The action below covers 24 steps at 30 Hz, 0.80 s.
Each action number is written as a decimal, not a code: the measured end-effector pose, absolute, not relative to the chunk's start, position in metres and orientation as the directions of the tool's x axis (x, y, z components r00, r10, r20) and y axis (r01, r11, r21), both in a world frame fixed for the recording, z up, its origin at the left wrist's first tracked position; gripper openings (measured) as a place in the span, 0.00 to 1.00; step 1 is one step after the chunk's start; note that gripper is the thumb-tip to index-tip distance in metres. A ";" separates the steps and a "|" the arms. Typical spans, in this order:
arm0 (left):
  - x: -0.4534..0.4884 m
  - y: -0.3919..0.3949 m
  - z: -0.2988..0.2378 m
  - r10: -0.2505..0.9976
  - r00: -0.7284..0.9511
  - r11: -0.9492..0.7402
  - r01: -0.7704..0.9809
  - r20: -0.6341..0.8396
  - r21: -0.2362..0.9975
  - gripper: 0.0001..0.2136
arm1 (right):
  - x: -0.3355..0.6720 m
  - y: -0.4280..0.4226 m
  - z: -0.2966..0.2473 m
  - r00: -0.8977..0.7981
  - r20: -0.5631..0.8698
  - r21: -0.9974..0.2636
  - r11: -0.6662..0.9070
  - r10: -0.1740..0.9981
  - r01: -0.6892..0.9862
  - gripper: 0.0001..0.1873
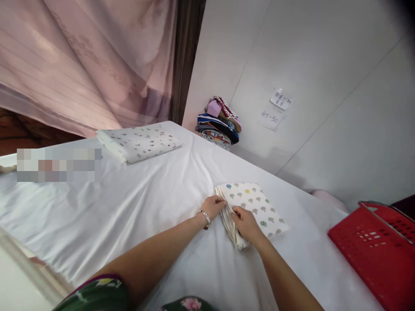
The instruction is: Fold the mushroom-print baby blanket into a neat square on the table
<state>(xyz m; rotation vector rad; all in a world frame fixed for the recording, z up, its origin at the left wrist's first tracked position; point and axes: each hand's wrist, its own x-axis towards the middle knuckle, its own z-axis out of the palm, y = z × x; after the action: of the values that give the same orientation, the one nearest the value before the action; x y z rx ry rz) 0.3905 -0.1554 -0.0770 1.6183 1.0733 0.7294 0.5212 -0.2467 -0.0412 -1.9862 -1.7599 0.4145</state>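
Observation:
A folded white cloth (256,207) with grey, blue, yellow and green mushroom prints lies on the white-sheeted table (155,194). Its layered edges face left, toward me. My left hand (214,206), with a silver bracelet at the wrist, pinches those layers near their upper end. Close beside it, my right hand (248,222) is closed on the same layered edge, fingers curled over the upper layers. The exact number of layers between the fingers is hidden.
Another folded white cloth (145,142) with small dark prints lies at the far left. A pile of folded clothes (220,123) stands by the wall, below paper notes (281,99). On the right sits a red plastic basket (366,255). A pink curtain (106,56) hangs behind.

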 end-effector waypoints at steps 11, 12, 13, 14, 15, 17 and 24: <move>0.391 -0.158 -0.076 0.897 0.431 -0.051 0.323 -0.099 0.945 0.06 | 0.504 -0.242 -0.031 0.197 -0.021 -0.192 -0.197 0.980 0.961 0.10; 0.391 -0.158 -0.075 0.894 0.437 -0.051 0.328 -0.103 0.943 0.06 | 0.500 -0.242 -0.029 0.199 -0.034 -0.136 -0.202 0.979 0.970 0.11; 0.390 -0.158 -0.074 0.890 0.444 -0.051 0.331 -0.108 0.942 0.07 | 0.497 -0.242 -0.028 0.201 -0.049 -0.090 -0.205 0.978 0.975 0.12; 0.390 -0.158 -0.074 0.885 0.452 -0.051 0.332 -0.112 0.942 0.07 | 0.493 -0.242 -0.027 0.200 -0.061 -0.055 -0.203 0.978 0.978 0.13; 0.390 -0.158 -0.074 0.879 0.462 -0.052 0.332 -0.114 0.942 0.08 | 0.490 -0.242 -0.026 0.195 -0.071 -0.031 -0.198 0.978 0.980 0.13; 0.390 -0.158 -0.075 0.868 0.484 -0.058 0.325 -0.113 0.944 0.09 | 0.485 -0.241 -0.024 0.186 -0.085 -0.002 -0.187 0.979 0.982 0.14; 0.387 -0.159 -0.074 0.857 0.510 -0.117 0.324 -0.070 0.939 0.11 | 0.500 -0.238 -0.029 0.201 -0.060 -0.101 -0.206 0.978 0.973 0.08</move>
<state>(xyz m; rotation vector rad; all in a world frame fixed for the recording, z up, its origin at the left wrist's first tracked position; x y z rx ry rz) 0.3874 -0.1594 -0.0738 1.6847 1.0131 0.6236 0.5000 -0.2379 -0.0287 -2.4027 -1.9528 0.1717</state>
